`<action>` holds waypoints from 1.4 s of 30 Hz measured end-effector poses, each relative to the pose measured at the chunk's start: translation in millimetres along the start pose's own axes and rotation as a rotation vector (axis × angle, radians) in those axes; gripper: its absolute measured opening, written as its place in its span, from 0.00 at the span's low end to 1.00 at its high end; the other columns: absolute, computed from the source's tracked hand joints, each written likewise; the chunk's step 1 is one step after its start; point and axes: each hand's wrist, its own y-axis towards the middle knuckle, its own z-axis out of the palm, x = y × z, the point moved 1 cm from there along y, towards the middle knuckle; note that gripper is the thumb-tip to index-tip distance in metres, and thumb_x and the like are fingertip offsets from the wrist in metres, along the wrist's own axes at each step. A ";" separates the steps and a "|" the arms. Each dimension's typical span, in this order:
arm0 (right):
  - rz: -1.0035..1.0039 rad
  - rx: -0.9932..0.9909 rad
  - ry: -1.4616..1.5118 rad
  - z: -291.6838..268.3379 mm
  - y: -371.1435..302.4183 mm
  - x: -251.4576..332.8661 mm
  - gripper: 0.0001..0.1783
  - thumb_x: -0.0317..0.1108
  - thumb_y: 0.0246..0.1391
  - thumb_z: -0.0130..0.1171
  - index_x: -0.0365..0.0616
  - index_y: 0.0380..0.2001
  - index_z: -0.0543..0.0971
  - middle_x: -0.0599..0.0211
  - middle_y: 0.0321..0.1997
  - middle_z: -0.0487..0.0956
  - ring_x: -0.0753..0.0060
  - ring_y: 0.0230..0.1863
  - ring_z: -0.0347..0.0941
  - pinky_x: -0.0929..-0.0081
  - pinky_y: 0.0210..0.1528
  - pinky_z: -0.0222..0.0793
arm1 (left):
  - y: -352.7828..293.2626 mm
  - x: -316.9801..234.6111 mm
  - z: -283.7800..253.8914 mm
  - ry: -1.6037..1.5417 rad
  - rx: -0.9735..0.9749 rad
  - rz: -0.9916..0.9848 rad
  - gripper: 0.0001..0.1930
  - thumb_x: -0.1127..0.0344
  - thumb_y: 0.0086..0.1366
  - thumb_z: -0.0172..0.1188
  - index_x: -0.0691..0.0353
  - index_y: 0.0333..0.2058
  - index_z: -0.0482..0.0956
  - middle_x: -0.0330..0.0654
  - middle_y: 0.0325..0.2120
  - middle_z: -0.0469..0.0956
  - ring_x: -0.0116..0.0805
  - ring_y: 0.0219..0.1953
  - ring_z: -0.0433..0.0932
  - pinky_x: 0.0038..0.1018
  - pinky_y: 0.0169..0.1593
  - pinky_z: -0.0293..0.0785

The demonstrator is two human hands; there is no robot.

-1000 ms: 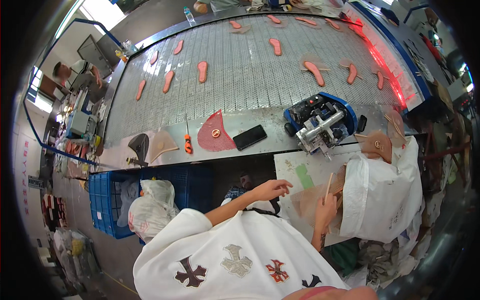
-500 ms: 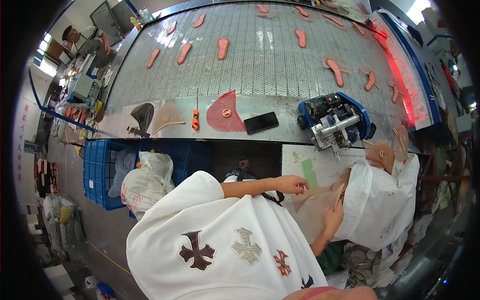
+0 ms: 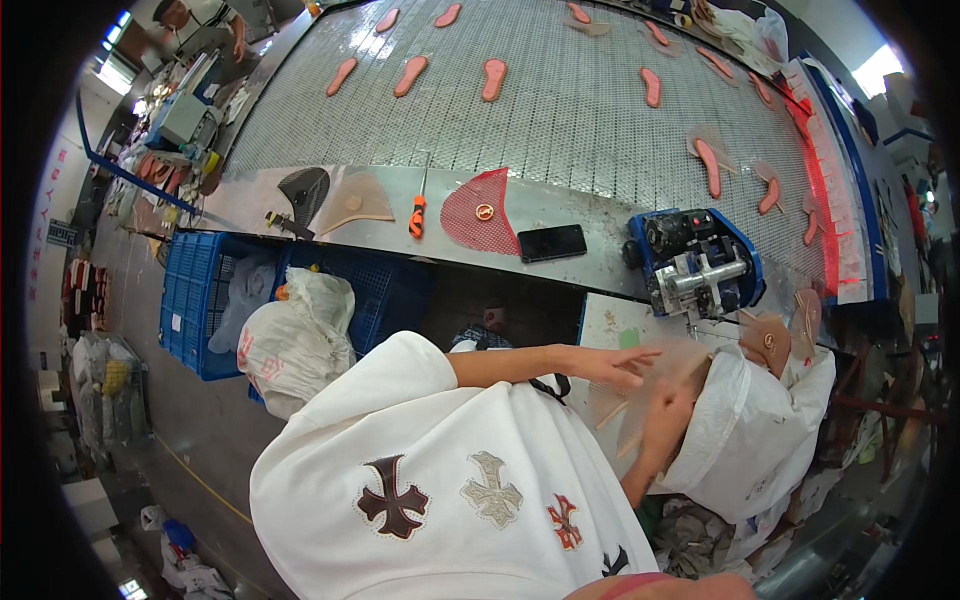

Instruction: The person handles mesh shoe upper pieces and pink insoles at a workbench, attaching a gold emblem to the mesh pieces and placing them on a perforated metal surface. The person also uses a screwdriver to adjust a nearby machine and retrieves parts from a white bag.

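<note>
My right hand, smeared by motion, grips a thin beige mesh piece beside the white sack. My left hand hovers at the left edge of that piece with its fingers stretched out, holding nothing. Below my left hand, a second beige mesh piece lies over the white tabletop. A strip of green tape shows partly behind the raised piece. Just beyond my hands stands a blue-framed machine with a metal head.
A metal mesh conveyor carries several pink insole shapes. On its front ledge lie a red mesh piece, a black phone and an orange-handled screwdriver. Blue crates stand left; a white sack stands right. Someone stands far left.
My right hand has lifted the beige mesh piece up and away. My left hand has gone from curled fingers to stretched ones. The surroundings have shifted slightly in view.
</note>
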 end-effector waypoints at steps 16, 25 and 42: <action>0.323 0.016 0.822 27.3 -7.0 -70.1 0.21 0.30 0.55 0.62 0.34 0.51 0.73 0.66 0.40 0.77 0.77 0.42 0.73 0.78 0.47 0.69 | 30.0 17.1 -17.3 -0.089 -0.302 -0.157 0.15 0.62 0.68 0.54 0.69 0.44 0.78 0.36 0.33 0.79 0.21 0.35 0.75 0.21 0.40 0.73; 0.429 -0.201 1.084 17.4 -31.8 -79.5 0.13 0.25 0.56 0.58 0.34 0.45 0.74 0.65 0.40 0.79 0.76 0.39 0.76 0.80 0.43 0.72 | 59.7 30.7 5.9 -0.013 -0.304 -0.239 0.15 0.59 0.68 0.55 0.67 0.40 0.79 0.34 0.30 0.78 0.20 0.33 0.73 0.22 0.37 0.70; 0.293 -0.230 0.616 24.7 -10.8 -102.8 0.12 0.25 0.55 0.59 0.31 0.42 0.78 0.66 0.37 0.81 0.82 0.35 0.73 0.81 0.40 0.69 | 79.3 68.2 -13.8 -0.218 -0.401 -0.390 0.16 0.55 0.70 0.51 0.63 0.36 0.77 0.34 0.27 0.76 0.22 0.28 0.71 0.22 0.33 0.68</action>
